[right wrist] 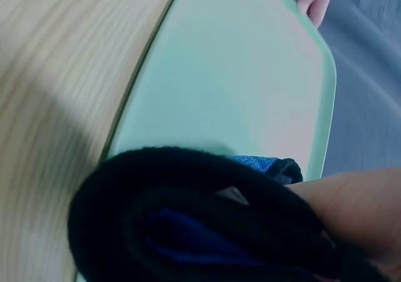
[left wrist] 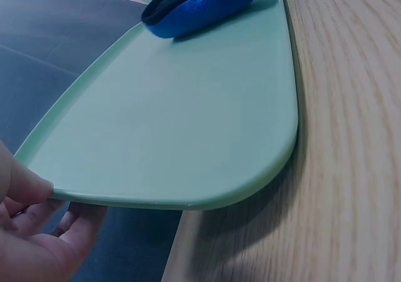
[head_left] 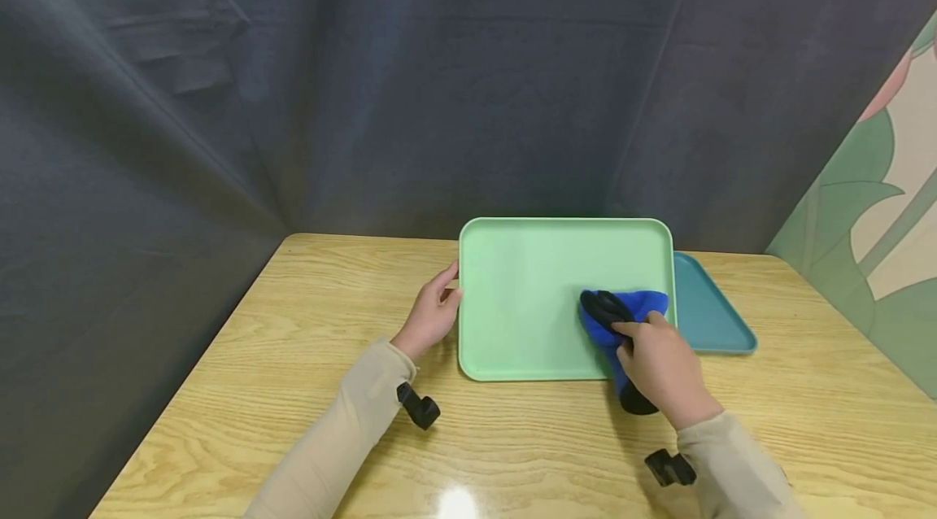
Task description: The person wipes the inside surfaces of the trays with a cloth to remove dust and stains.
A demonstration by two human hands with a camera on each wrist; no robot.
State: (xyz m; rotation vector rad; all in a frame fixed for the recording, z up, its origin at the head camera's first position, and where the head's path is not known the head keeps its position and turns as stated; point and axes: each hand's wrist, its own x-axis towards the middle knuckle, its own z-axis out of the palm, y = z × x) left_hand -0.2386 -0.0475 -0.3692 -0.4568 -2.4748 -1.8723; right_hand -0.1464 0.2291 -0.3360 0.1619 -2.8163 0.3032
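Observation:
A light green tray (head_left: 534, 299) stands tilted up on the wooden table, its inner face toward me. My left hand (head_left: 432, 314) grips the left rim, thumb on the front and fingers behind, as the left wrist view shows. In my right hand (head_left: 664, 364) is a folded blue cloth (head_left: 642, 303) with black edging, pinched and held against the lower right of the tray's face. The cloth (right wrist: 188, 232) fills the bottom of the right wrist view and hides most of the right fingers there.
A teal tray (head_left: 708, 307) lies on the table behind the green one, partly covered by it. Dark fabric (head_left: 468, 80) hangs behind and to the left of the wooden table (head_left: 293, 324). A wall with a painted leaf pattern (head_left: 878, 259) rises at the right.

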